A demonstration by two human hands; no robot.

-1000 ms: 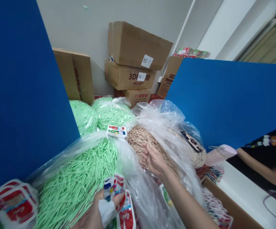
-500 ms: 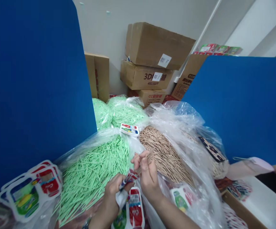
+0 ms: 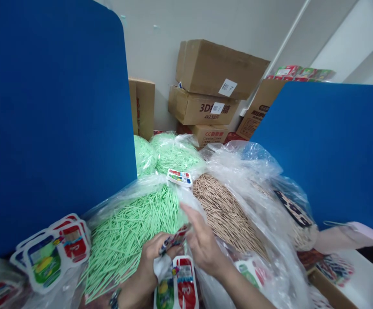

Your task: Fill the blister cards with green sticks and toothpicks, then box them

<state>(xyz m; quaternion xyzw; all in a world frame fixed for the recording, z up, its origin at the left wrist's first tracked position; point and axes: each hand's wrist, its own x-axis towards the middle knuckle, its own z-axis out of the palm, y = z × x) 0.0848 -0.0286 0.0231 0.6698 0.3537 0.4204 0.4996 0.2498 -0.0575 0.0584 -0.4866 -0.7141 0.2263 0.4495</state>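
My left hand [image 3: 152, 253] is closed around a small printed pouch [image 3: 175, 239] with red and white patterning, its upper end tilted to the right. A white crumpled piece [image 3: 162, 268] shows under the fingers. Beside the pouch's upper end is my right hand [image 3: 204, 246], slightly blurred, with its index finger stretched out and no sticks visible in it. Below both hands lies a bottle-shaped printed pack [image 3: 186, 283] in red and green. Thin green sticks [image 3: 135, 231] fill an open clear bag on the left, and thin brown sticks [image 3: 228, 214] fill another on the right.
More printed packs [image 3: 54, 253] are stacked at left, and one pack [image 3: 180, 177] rests between the bags. Blue partitions [image 3: 57, 128] stand on both sides. Cardboard boxes [image 3: 218, 68] are piled against the wall. An open carton [image 3: 328, 287] sits at lower right.
The brown sticks that my right hand pinched no longer show in it. That hand has come down beside the pouch, its index finger now extended. The view has shifted slightly.
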